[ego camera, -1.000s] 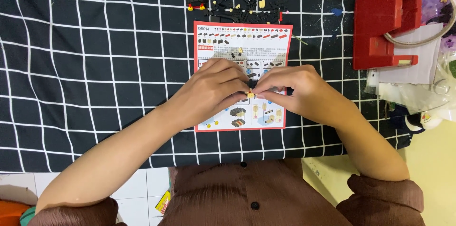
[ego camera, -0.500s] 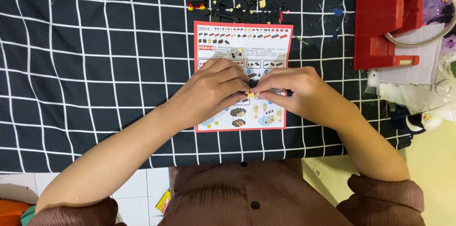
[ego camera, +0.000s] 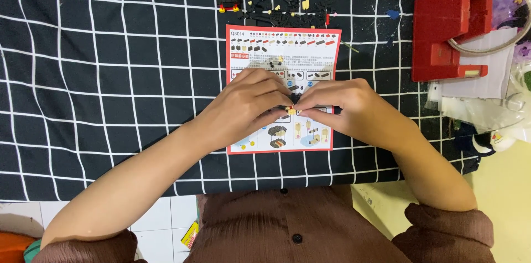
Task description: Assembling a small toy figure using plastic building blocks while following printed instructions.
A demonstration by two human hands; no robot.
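- Yellow and black, the tiny brick piece (ego camera: pixel 291 109) sits pinched between my left hand (ego camera: pixel 249 102) and right hand (ego camera: pixel 345 109), both closed tight on it.
- I hold it over the red-edged instruction sheet (ego camera: pixel 282 53) to see the steps.
- Loose little bricks (ego camera: pixel 282 6) wait on the checked desk cloth (ego camera: pixel 110 75).

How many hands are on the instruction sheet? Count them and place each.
2. The left hand and the right hand meet over the middle of the instruction sheet, pinching a small yellow and black brick piece between their fingertips.
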